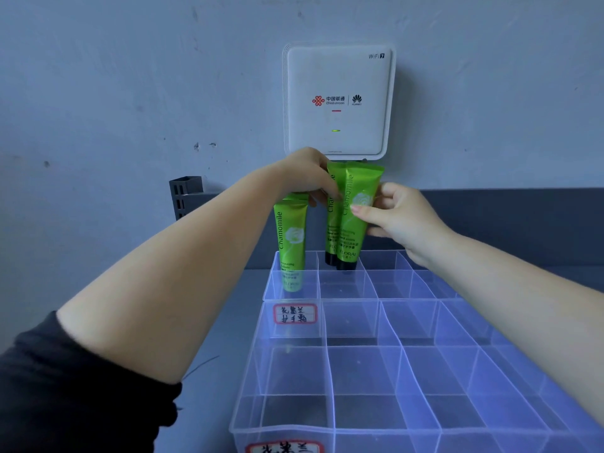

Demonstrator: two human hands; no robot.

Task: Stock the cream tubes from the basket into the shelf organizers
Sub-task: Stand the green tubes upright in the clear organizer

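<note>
Three green tubes (pixel 354 220) upright over far organizer (pixel 385 282): left hand (pixel 307 178) pinching top of far-left tube (pixel 291 250), already in its cell; right hand (pixel 395 214) pinching a pair above next cell. Risk: loose pinch, pair slipping, toppling across dividers.
</note>
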